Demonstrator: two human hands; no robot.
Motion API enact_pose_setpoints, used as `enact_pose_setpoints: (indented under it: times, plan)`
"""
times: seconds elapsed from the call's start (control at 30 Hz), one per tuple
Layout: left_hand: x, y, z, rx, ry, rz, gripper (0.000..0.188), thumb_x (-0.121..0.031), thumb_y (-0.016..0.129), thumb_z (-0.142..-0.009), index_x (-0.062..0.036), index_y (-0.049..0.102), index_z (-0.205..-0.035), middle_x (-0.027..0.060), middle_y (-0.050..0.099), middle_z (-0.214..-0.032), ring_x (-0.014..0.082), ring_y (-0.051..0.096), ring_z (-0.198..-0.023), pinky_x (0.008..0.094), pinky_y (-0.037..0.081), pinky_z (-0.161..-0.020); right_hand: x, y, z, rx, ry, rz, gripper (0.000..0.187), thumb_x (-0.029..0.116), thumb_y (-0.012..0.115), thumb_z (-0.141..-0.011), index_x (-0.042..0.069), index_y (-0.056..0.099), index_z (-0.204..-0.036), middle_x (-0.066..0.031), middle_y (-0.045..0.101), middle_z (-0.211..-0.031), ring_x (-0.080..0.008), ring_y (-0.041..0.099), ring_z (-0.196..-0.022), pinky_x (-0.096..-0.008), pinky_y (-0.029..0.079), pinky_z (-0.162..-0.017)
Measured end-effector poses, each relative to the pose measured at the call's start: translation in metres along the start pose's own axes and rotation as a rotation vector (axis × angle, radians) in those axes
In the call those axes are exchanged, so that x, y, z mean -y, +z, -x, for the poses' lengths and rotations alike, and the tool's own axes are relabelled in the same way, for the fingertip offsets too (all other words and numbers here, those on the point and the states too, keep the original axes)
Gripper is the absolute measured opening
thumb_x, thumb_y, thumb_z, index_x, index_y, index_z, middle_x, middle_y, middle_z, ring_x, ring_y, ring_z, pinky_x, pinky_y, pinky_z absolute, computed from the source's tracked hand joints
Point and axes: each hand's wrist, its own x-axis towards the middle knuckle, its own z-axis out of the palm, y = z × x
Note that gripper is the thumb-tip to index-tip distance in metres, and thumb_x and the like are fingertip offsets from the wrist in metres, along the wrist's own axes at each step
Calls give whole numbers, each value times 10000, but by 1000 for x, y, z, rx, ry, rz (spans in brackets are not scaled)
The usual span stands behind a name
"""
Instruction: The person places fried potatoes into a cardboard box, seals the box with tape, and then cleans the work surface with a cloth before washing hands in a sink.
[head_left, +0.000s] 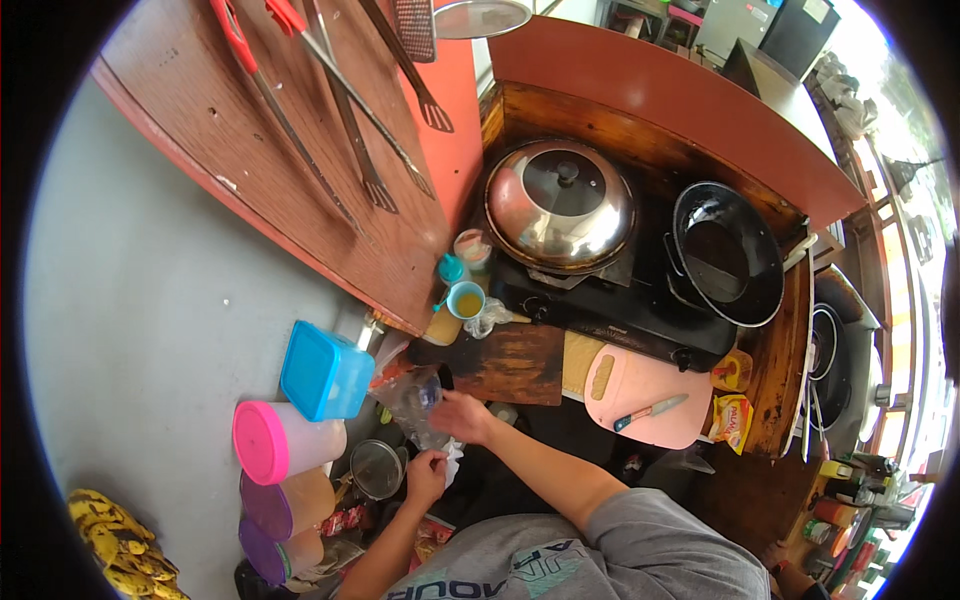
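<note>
My left hand (428, 477) is closed, its fingers pinching the edge of a crumpled white piece (453, 463) that looks like tissue or thin plastic. Just above it, my right hand (464, 418) reaches leftward with its fingers stretched out and slightly blurred. Its fingertips are at a clear plastic bag (408, 402), which hangs in front of the dark wooden board (505, 365); whether they touch it I cannot tell. A round metal strainer (377, 469) lies left of my left hand.
A black stove (600, 315) bears a domed lidded pan (560, 240) and a black wok (728, 280). A knife (650, 412) rests on a pink cutting board (640, 380). Lidded containers (325, 370) line the left. A blue cup (466, 300) stands near the stove. Utensils (345, 110) hang upper left.
</note>
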Motion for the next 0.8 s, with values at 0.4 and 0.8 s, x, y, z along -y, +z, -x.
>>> enact_pose_setpoints:
  times: [0.4,0.8]
  plan:
    - [-68,18,-93,-42,253,-12,59,-30,645,-857,-15,672,-907,178,677,-828,318,687,-749,390,532,-676,25,-65,116,-422,-361,-292,390,277,621,-994,22,515,-1268,-183,598,-1220,-321,619,-1101,-460,544,-974]
    - [-112,109,-182,-289,325,-286,138,13,592,-855,-3,652,-979,206,620,-953,413,612,-904,484,498,-783,-2,-70,124,-408,-375,-370,319,274,589,-1009,44,544,-1227,-158,627,-1178,-299,625,-1110,-446,509,-1029]
